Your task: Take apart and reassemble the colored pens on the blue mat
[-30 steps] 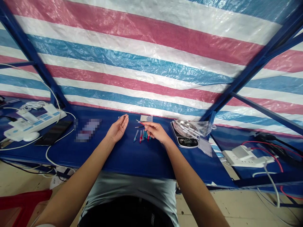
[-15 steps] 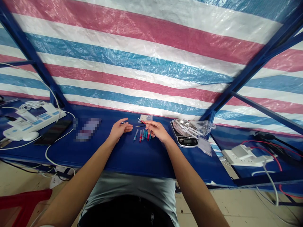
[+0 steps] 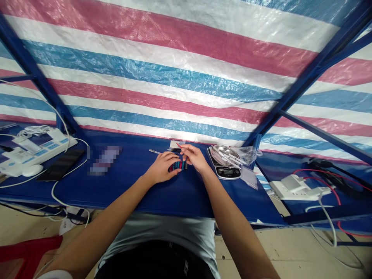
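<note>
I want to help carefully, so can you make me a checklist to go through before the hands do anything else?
1. Red piece gripped: ok; the right hand pinches a thin red piece.
2. Coloured pieces all in view: not ok; the left hand covers some.
3. Left hand free: cannot tell; its fingertips hide what they touch.
4. Silvery stick apart from the left hand: cannot tell; one end meets the hand's outline.
5. Scale clear of the hands: ok; it stands apart, beyond the right hand.
6. Power strip clear of the hands: ok; it's far to the left.
</note>
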### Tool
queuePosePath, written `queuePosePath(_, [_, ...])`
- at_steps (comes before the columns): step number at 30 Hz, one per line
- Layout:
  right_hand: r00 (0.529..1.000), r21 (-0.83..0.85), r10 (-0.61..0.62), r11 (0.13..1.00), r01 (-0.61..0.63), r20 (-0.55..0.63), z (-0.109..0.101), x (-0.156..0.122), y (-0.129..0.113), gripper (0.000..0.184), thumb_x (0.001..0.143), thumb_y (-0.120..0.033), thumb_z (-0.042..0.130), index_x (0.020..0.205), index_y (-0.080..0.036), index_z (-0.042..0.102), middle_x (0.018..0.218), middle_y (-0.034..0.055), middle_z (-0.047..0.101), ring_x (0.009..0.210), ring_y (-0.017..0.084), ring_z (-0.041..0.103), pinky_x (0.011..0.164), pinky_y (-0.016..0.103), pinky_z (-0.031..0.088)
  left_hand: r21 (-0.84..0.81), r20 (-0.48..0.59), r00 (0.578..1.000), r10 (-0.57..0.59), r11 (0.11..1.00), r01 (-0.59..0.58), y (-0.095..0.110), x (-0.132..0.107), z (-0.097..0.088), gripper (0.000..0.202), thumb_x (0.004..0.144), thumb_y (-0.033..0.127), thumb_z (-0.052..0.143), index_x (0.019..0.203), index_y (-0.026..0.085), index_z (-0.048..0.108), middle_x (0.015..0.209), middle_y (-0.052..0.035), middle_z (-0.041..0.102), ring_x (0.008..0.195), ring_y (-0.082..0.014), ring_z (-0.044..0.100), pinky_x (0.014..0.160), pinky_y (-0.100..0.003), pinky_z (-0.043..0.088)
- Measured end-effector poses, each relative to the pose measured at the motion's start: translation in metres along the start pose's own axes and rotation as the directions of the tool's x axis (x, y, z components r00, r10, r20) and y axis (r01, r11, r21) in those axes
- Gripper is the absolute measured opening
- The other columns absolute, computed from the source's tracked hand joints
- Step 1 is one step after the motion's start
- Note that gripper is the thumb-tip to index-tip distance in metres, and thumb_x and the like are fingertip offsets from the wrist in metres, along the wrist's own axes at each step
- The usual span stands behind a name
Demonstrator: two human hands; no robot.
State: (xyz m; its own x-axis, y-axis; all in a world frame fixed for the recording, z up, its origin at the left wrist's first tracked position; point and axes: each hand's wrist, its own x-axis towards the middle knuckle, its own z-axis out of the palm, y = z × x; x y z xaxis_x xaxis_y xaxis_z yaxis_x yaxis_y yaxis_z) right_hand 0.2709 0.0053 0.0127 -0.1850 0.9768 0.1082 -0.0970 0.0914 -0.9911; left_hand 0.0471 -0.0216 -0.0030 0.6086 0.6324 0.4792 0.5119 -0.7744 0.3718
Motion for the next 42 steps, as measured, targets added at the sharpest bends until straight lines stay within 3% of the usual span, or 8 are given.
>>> queuePosePath(6, [0.999,0.031,0.002,1.000,-0.001,-0.038,-0.006,0.003,0.000,0.052,0.081,-0.054,0.084,0.119,-0.020,0.075,0.091,0.0049,0.073,0.060,0.012,0.062,0.042,0.019,0.030,-0.104,0.086,0.996,0.016,0.995,-0.007,0.000,0.016,0.016,0.045,0.089,0.054,0.083,0.129,0.032,0.080,0.137,-0.0123,0.076,0.148,-0.0398,0.048,0.128,-0.058,0.020])
queuePosePath(10, [0.999,0.002,-0.004,1.000,0.004,-0.034,-0.008,0.003,0.001,0.053,0.082,-0.055,0.083,0.121,-0.020,0.075,0.091,0.0048,0.073,0.060,0.012,0.062,0.042,0.020,0.031,-0.288,0.026,0.997,-0.067,0.955,0.071,-0.002,0.014,0.011,0.053,0.075,0.054,0.096,0.123,0.033,0.083,0.134,-0.0113,0.077,0.142,-0.0396,0.055,0.128,-0.057,0.026])
queuePosePath(12, [0.999,-0.022,-0.014,1.000,0.014,-0.037,-0.008,0.003,0.001,0.051,0.084,-0.055,0.081,0.121,-0.020,0.075,0.090,0.0041,0.072,0.060,0.012,0.061,0.042,0.020,0.032,-0.439,-0.046,0.981,-0.191,0.885,0.152,-0.003,0.012,0.007,0.055,0.076,0.052,0.096,0.126,0.032,0.082,0.137,-0.0117,0.076,0.134,-0.0380,0.063,0.123,-0.055,0.037])
queuePosePath(17, [0.998,-0.195,-0.063,0.979,0.061,-0.007,-0.005,0.002,0.001,0.040,0.090,-0.049,0.074,0.117,-0.019,0.076,0.093,0.0038,0.072,0.061,0.012,0.062,0.048,0.022,0.040,-0.840,-0.078,0.807,-0.586,0.474,0.263,-0.021,0.004,-0.004,0.061,0.084,0.054,0.090,0.136,0.024,0.077,0.131,-0.0138,0.079,0.110,-0.0325,0.077,0.103,-0.050,0.059])
queuePosePath(19, [0.995,-0.233,-0.098,0.967,0.103,0.031,-0.003,0.002,0.001,0.037,0.092,-0.046,0.071,0.116,-0.019,0.077,0.092,0.0034,0.072,0.060,0.013,0.061,0.054,0.025,0.047,-0.882,-0.106,0.757,-0.645,0.413,0.228,-0.031,0.001,-0.010,0.058,0.082,0.054,0.091,0.129,0.020,0.080,0.132,-0.0144,0.078,0.111,-0.0317,0.077,0.102,-0.047,0.060])
queuePosePath(24, [0.986,-0.297,-0.135,0.942,0.157,0.095,0.004,-0.002,0.001,0.036,0.092,-0.045,0.072,0.118,-0.021,0.079,0.091,0.0038,0.073,0.060,0.014,0.058,0.059,0.029,0.051,-0.870,-0.148,0.726,-0.672,0.437,0.227,-0.040,-0.005,-0.022,0.053,0.079,0.051,0.095,0.120,0.019,0.084,0.120,-0.0131,0.082,0.104,-0.0282,0.078,0.099,-0.041,0.061])
queuePosePath(35, [0.976,-0.364,-0.173,0.907,0.211,0.134,0.010,-0.007,-0.006,0.037,0.095,-0.046,0.068,0.119,-0.021,0.081,0.099,0.0074,0.078,0.066,0.017,0.060,0.059,0.028,0.048,-0.879,-0.111,0.734,-0.670,0.410,0.242,-0.038,-0.007,-0.025,0.053,0.075,0.049,0.098,0.118,0.020,0.086,0.113,-0.0123,0.084,0.100,-0.0285,0.078,0.104,-0.044,0.059])
queuePosePath(42, [0.975,-0.384,-0.179,0.898,0.216,0.131,0.007,-0.006,-0.002,0.036,0.096,-0.044,0.066,0.118,-0.021,0.082,0.100,0.0069,0.080,0.067,0.017,0.061,0.061,0.028,0.047,-0.837,-0.117,0.759,-0.640,0.475,0.271,-0.038,-0.008,-0.026,0.047,0.080,0.051,0.094,0.116,0.022,0.087,0.106,-0.0107,0.084,0.093,-0.0267,0.077,0.099,-0.042,0.059])
